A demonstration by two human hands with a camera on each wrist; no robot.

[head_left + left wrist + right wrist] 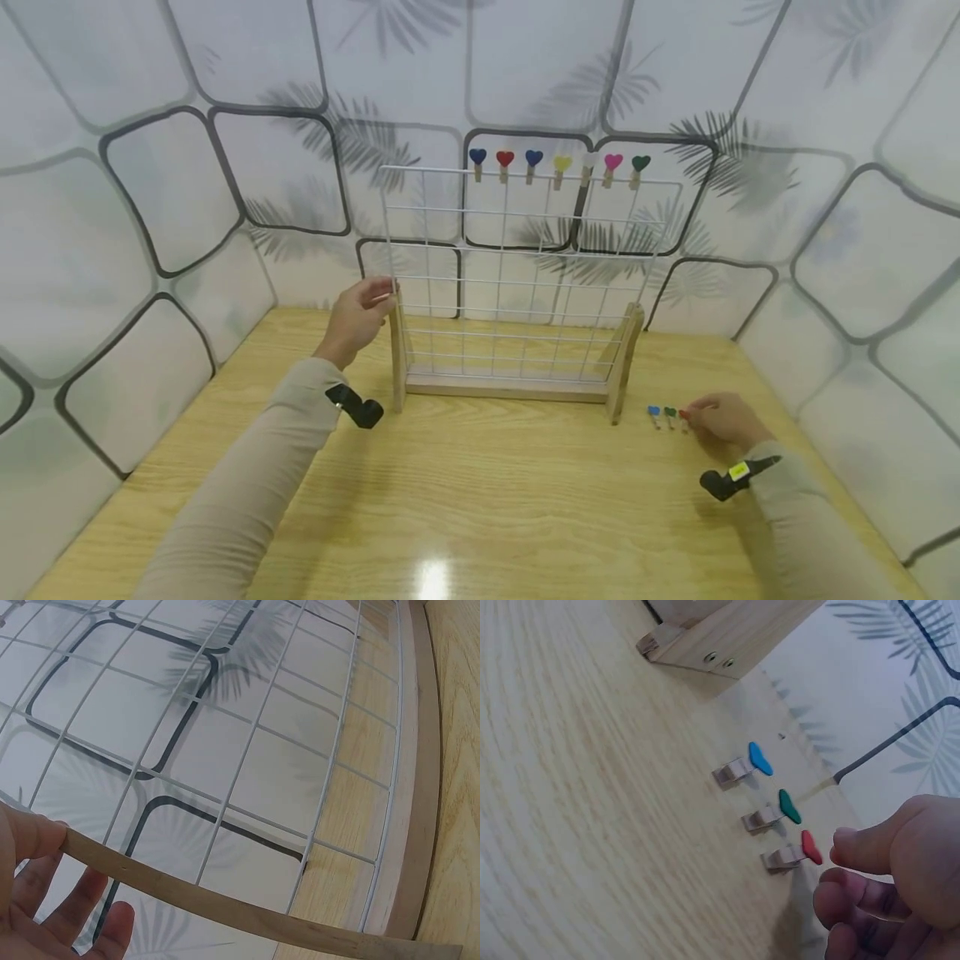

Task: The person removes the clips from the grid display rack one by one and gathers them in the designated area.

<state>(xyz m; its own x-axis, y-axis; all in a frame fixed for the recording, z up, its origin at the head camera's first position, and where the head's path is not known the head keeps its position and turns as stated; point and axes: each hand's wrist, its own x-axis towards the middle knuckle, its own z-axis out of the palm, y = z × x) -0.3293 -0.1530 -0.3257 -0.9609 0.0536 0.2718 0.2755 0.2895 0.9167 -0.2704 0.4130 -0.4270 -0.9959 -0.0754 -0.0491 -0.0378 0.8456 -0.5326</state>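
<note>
A white wire grid rack (pixel 517 250) with wooden feet stands on the table. My left hand (pixel 358 318) holds the upper end of its left wooden post (pixel 202 894) between thumb and finger, the other fingers loosely spread beside it. On the right lie three heart-topped clothespins in a row: blue (pixel 759 759), green (pixel 789 807) and red (pixel 810 847). My right hand (pixel 726 418) is beside the red one. In the right wrist view, its thumb and index fingertips are just short of the red heart, with a gap between them and nothing held.
Several heart clothespins are clipped along the grid's top wire, among them a yellow one (pixel 562 163) and a pink one (pixel 613 162). Patterned wall panels (pixel 540 75) close in the back and sides of the wooden table (pixel 480 492). The rack's right foot (pixel 624 367) stands left of the loose clothespins.
</note>
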